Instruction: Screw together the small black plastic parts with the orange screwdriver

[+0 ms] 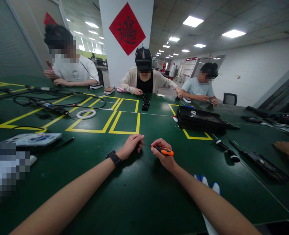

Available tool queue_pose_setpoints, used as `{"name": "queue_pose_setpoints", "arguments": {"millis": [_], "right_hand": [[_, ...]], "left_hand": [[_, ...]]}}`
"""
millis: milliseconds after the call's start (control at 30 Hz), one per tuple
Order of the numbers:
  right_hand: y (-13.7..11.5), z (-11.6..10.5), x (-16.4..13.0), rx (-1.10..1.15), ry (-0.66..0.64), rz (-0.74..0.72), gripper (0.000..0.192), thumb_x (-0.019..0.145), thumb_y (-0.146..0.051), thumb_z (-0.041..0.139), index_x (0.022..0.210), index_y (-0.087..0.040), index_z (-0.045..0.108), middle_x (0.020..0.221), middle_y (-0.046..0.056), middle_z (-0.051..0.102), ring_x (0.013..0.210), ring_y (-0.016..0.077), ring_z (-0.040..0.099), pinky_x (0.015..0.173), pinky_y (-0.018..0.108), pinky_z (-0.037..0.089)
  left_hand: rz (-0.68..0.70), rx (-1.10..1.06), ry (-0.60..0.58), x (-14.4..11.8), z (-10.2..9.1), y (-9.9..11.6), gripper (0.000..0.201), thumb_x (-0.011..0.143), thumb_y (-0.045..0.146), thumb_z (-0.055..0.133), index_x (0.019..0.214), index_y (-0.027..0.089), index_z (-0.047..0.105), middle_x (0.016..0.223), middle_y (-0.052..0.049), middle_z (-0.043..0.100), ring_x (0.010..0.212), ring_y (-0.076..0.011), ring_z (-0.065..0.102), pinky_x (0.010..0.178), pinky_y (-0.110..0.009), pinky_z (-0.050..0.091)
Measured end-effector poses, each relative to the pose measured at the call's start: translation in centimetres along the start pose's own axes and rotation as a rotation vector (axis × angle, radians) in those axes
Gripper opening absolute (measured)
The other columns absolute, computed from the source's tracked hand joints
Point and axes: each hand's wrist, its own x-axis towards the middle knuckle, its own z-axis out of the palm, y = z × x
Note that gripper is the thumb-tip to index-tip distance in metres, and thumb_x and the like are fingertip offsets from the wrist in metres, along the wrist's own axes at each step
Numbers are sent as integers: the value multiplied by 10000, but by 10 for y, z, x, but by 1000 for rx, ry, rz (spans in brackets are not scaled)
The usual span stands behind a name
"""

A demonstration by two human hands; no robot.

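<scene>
A dark green desk marked with yellow tape boxes fills an office lit by ceiling panels, with three people seated at its far side. The right hand has its grip clamped on one orange-handled screwdriver just above the desk's middle. The left hand has its fingers pinched together at the tool's tip, on what I cannot tell.

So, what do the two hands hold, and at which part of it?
The right hand grips an orange-handled screwdriver by its handle. The left hand pinches at the tip end of its thin shaft; whether it holds something small there cannot be told.
</scene>
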Motion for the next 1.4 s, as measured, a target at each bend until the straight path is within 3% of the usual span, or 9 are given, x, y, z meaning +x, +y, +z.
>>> {"name": "queue_pose_setpoints", "arguments": {"millis": [200,567,767,1033,1400], "right_hand": [[-2,0,-1,-56,-64,-67,117,775,-268,552,849,-196,607,754,9,522,659,123,489,611,255,398],[2,8,-3,-73,69,-29,108,755,-254,566,834,-196,521,679,-18,513,574,107,476,551,235,389],[-1,1,0,-91,13,-103,32,734,-221,577,740,-195,593,731,10,507,668,135,479,624,274,399],[2,4,-1,36,109,70,156,820,-318,499,911,-199,543,650,-26,477,512,87,414,472,212,341],[2,4,-1,-4,139,19,108,778,-279,552,778,-187,495,660,-16,502,563,101,463,520,231,391]], "left_hand": [[10,-10,1,0,-1,-2,339,774,462,474,651,147,493,479,36,460,360,-65,430,362,-187,339],[72,-13,27,2,0,-3,361,803,473,400,686,147,505,566,9,514,429,-89,489,449,-218,403],[60,-13,27,-1,1,1,342,791,462,423,709,145,523,605,-5,550,455,-92,504,473,-223,413],[35,-39,3,1,0,0,358,798,472,407,714,144,524,608,-8,565,455,-95,514,477,-224,420],[42,-28,13,1,1,0,377,803,484,373,712,151,525,586,0,557,450,-97,511,472,-222,418]]}}
